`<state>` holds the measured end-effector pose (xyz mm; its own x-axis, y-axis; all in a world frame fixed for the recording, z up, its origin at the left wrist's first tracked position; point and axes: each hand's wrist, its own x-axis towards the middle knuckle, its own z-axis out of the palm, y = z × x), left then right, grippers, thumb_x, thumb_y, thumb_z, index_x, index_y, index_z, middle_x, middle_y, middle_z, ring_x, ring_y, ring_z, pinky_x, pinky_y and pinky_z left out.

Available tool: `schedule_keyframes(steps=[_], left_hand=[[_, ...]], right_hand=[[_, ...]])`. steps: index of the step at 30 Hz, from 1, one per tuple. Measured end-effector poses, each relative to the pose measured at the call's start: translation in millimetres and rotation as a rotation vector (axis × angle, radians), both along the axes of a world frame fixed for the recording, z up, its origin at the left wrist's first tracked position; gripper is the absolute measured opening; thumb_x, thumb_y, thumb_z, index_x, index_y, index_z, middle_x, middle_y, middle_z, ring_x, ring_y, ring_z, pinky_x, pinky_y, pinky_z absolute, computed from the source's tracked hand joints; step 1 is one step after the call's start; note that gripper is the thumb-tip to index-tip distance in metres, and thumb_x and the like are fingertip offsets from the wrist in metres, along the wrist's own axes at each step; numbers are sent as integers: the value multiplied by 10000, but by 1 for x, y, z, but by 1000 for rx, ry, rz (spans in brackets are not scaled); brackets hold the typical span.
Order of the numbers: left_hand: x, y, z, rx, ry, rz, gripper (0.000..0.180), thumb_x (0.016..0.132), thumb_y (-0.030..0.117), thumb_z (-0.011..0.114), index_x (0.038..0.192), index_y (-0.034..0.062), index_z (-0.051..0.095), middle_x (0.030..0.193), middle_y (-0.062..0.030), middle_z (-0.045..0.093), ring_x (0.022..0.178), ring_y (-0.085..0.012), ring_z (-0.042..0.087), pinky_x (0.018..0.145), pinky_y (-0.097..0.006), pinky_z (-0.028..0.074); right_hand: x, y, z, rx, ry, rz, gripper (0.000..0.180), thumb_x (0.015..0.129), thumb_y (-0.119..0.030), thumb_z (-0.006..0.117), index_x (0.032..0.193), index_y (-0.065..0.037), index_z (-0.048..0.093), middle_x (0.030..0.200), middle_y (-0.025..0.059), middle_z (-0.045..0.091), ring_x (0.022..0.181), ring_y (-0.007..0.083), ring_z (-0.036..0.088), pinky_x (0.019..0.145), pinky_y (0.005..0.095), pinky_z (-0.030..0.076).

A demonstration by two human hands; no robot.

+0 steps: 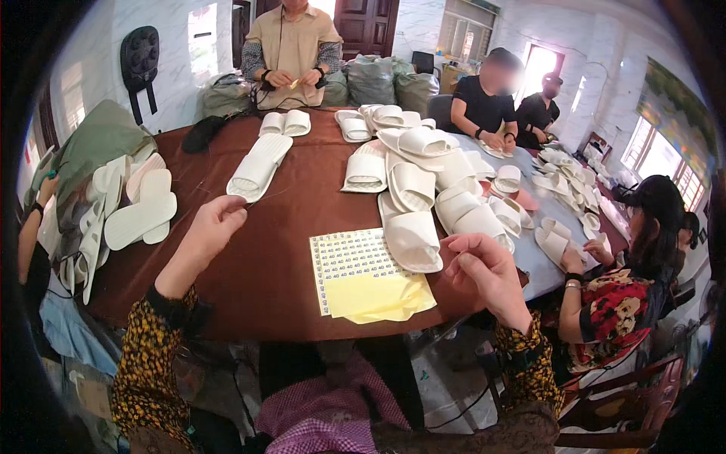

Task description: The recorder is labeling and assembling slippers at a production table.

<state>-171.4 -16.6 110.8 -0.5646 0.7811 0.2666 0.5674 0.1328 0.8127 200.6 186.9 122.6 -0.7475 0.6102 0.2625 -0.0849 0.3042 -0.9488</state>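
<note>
Brown-covered counter point(280, 250) in a tiled room, piled with white slippers point(412, 189). Left hand point(215, 223) raised over the cloth, grip pinched together at the fingertips, apparently on a thin thread, too fine to confirm. Right hand point(484, 265) just beside a white slipper point(414, 240), fingers curled, contents unclear. Sticker sheet point(352, 257) on yellow backing paper point(378, 296) lies between both hands. Other people sit around.

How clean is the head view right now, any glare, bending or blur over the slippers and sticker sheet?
Head view: windows at the right blow out; table edge bends with fisheye; dark vignette at the corners; white slippers and sticker sheet evenly lit and sharp; both hands slightly soft.
</note>
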Motion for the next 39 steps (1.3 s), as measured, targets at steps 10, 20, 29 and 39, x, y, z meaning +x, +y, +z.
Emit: schedule_keyframes(steps=[10,20,29,39], left_hand=[[-112,52,-50,-97,308,330,567,764,265,639,1198,-72,501,1056,-200,606,975,-304,589,851,-379,457],[-127,96,-41,-555,501,498,692,703,513,670,1187,45,511,1222,-214,493,1127,-393,501,925,-507,414],[-129,122,-48,-698,399,415,998,658,585,691,1426,143,231,1333,-240,393,1199,-456,425,975,-539,342],[-150,151,-64,-671,240,547,1135,595,528,747,1451,212,73,1343,-281,374,1204,-482,415,957,-585,305]], right_hand=[[10,20,-15,-42,20,-22,160,910,-23,471,1037,7,563,1045,113,629,739,106,582,644,245,488],[5,48,-79,-166,-64,-79,118,915,-16,453,967,-3,559,882,65,638,690,98,565,634,228,467],[5,57,-102,-239,46,-137,117,911,-2,442,950,20,550,845,95,632,633,107,551,599,230,462],[8,55,-104,-155,41,-176,107,921,-8,457,965,27,548,852,109,639,625,113,562,604,227,464]])
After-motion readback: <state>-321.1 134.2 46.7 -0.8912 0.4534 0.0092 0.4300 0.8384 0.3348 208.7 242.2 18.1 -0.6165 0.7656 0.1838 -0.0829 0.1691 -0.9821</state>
